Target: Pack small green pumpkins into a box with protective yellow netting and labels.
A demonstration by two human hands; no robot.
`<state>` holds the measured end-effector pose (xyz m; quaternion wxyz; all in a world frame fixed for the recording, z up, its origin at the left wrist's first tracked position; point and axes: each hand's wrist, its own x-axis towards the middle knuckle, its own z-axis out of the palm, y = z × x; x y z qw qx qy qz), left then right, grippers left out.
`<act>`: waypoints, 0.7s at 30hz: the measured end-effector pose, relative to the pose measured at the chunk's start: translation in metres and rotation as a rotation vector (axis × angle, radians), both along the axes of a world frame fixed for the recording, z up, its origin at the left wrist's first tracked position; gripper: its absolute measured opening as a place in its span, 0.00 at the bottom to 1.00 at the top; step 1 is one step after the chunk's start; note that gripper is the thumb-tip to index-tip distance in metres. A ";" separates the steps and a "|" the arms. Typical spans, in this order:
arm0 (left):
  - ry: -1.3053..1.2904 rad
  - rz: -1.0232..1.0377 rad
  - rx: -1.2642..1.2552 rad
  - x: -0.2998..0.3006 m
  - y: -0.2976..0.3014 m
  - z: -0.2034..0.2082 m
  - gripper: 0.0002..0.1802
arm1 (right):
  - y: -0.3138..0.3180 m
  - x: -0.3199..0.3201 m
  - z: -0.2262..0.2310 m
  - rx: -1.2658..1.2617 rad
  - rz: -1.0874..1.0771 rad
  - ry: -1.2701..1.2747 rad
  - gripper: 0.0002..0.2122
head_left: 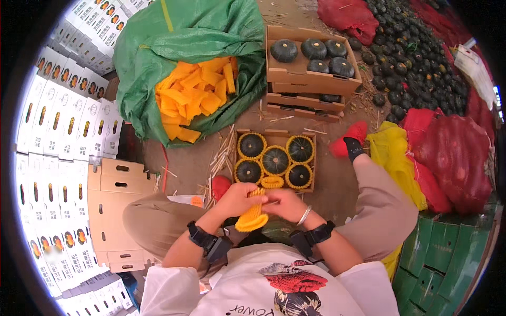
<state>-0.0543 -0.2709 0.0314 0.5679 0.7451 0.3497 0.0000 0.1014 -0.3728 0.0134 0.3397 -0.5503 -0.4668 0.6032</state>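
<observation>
In front of my body, my left hand (242, 199) is closed on a yellow foam net sleeve (252, 220), which hangs down toward my lap. My right hand (286, 204), with a silvery bangle at the wrist, pinches the same sleeve's upper part from the other side. Just beyond my hands stands an open cardboard box (314, 163). Several dark green pumpkins (275, 159) sit in it, each wrapped in a yellow foam net. Another foam net (272, 182), ring-shaped, lies at the box's near side between two of the pumpkins.
A green woven sack (134, 100) at far left holds flat yellow foam nets (184, 95). Stacked cartons (316, 81) of unwrapped pumpkins stand beyond the box. Loose pumpkins (400, 79) pile up at far right, near red mesh bags (453, 158). White printed boxes (63, 121) line the left.
</observation>
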 end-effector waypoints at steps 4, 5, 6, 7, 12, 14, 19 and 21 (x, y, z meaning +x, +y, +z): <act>0.038 -0.095 -0.140 0.013 -0.009 -0.001 0.13 | -0.017 0.023 -0.024 -0.045 0.221 0.074 0.12; 0.047 -0.097 -0.138 0.010 -0.005 -0.008 0.13 | -0.017 0.018 -0.026 -0.042 0.218 0.083 0.12; 0.080 -0.104 -0.360 0.006 -0.001 -0.019 0.12 | -0.015 0.014 -0.027 0.004 -0.058 0.130 0.11; 0.106 -0.109 -0.583 0.003 0.003 -0.032 0.12 | -0.013 0.014 -0.029 0.045 -0.334 0.168 0.10; 0.124 0.207 -0.017 0.026 0.016 -0.043 0.16 | -0.002 0.039 -0.045 -0.044 -0.426 0.119 0.04; 0.258 0.187 0.226 0.029 0.025 -0.067 0.20 | 0.015 0.037 -0.053 0.239 -0.361 -0.773 0.07; -0.057 0.339 -0.726 0.068 0.047 -0.072 0.25 | 0.038 0.046 -0.083 0.369 -0.260 -1.061 0.10; 0.019 0.326 -0.488 0.088 0.066 -0.089 0.24 | 0.052 0.048 -0.085 0.412 -0.292 -0.440 0.14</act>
